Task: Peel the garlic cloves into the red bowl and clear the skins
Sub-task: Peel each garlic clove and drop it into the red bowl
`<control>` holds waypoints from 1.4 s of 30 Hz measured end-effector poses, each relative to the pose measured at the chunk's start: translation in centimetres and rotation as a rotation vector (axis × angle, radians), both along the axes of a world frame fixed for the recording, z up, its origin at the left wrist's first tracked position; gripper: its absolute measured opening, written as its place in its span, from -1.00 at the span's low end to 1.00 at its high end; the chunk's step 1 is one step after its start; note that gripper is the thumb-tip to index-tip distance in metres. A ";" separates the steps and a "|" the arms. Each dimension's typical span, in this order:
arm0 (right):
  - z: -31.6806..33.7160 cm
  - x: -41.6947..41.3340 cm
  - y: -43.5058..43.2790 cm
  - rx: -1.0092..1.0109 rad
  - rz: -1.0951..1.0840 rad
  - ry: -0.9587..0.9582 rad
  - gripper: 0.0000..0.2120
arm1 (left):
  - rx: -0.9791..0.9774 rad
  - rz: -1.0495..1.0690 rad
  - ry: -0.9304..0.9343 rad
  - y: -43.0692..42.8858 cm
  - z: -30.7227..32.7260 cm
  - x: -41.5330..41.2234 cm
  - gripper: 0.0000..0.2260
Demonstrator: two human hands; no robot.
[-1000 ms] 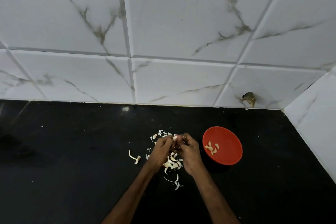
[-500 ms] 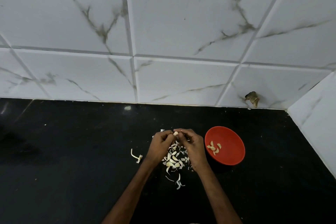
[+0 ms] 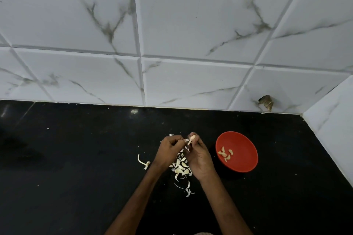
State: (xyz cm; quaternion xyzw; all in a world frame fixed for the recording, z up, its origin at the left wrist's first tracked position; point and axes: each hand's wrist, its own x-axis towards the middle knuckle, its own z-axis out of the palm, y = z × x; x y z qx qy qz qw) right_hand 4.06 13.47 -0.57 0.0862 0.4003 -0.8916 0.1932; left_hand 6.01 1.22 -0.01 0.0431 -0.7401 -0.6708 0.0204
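We look down on a black countertop (image 3: 76, 158) that meets a wall of white marble-patterned tiles (image 3: 191, 25), with a side wall closing the corner on the right. Both our bare forearms reach in from the bottom edge, and the hands meet above the counter, near its middle. Our right hand (image 3: 200, 156) pinches a small pale garlic clove (image 3: 191, 138) between thumb and curled fingertips, the clove poking up above the knuckles. Our left hand (image 3: 169, 149) is curled close beside it, its fingertips pinching a papery skin (image 3: 186, 140) that hangs at the clove's left side. Directly beneath and between the hands lies a pile of unpeeled cloves and skins (image 3: 181, 166) on the counter, with a few loose skin strips (image 3: 188, 190) trailing nearer to us. A bare garlic stem (image 3: 142, 162) lies just left of the left wrist. To the right of the right hand, apart from it, sits the red bowl (image 3: 246, 166), holding several peeled cloves (image 3: 225, 153) on its left side. Low on the wall behind the bowl, one tile has a dark broken patch (image 3: 266, 101).
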 end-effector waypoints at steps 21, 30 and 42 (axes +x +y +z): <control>0.7 0.0 -0.5 0.194 -0.017 0.025 -0.81 | 0.004 -0.053 -0.018 -0.1 -0.2 0.0 -0.83; 0.3 -0.5 1.2 0.903 -0.067 0.601 -0.84 | 0.128 0.130 -0.046 -0.2 -0.1 0.0 -0.94; 1.7 -1.2 1.8 1.559 0.135 0.962 -0.81 | -0.034 0.167 -0.034 0.1 -0.5 0.0 -0.91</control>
